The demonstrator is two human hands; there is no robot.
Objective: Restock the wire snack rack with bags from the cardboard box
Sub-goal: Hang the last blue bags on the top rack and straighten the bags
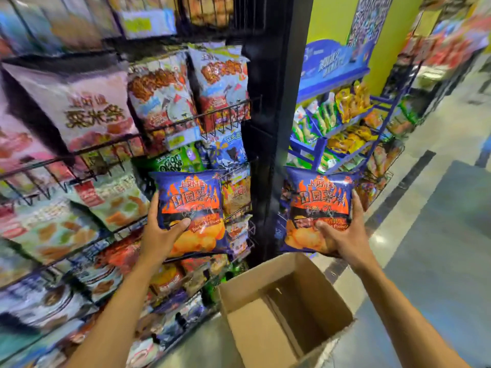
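The wire snack rack [186, 123] is on our left, full of snack bags. Our left hand [159, 235] grips one blue chip bag [192, 208] right in front of the rack. Our right hand [342, 235] grips another blue chip bag [318, 205] above the open cardboard box [281, 312], which sits on the floor [438, 235] below. We see no bags inside it.

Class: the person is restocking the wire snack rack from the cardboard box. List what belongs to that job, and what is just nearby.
Part of the job:
left hand with a chip bag
right hand with a second chip bag
cardboard box
wire rack

Just nearby:
blue stand
black post
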